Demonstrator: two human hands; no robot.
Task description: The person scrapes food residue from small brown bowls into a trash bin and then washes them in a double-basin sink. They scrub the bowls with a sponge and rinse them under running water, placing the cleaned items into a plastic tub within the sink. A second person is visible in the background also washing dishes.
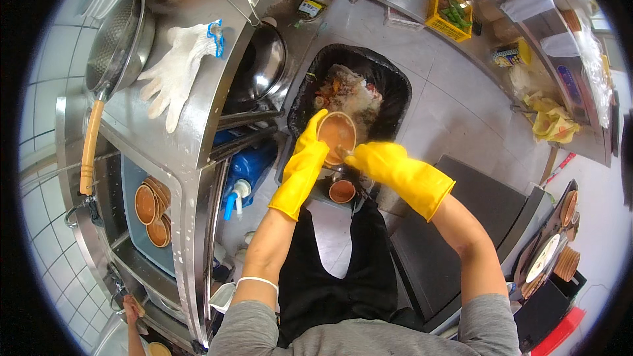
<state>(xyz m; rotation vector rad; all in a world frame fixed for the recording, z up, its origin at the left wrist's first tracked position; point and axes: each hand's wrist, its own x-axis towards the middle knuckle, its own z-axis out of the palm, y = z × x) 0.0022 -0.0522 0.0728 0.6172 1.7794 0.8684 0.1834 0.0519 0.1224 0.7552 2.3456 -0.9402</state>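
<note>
My left hand (pixel 309 153), in a yellow rubber glove, grips the rim of a brown round bowl (pixel 337 133) tilted over a black-lined waste bin (pixel 403 89). In my right hand (pixel 368 157), gloved in yellow too and slightly blurred, is a small utensil (pixel 343 152) whose end is inside the bowl; its kind cannot be told. Food scraps (pixel 351 94) lie heaped in the bin. Another small brown bowl (pixel 341 191) is at the bin's near edge, below my hands.
At left, a steel counter (pixel 198 123) bears a white knit glove (pixel 180 69) and a wooden-handled strainer (pixel 111 44). Brown bowls (pixel 153 205) lie in a grey-blue sink basin (pixel 131 178). A blue container (pixel 252 168) stands under the counter. Another person's arm (pixel 134 326) shows lower left. Dishes (pixel 544 257) are stacked at right.
</note>
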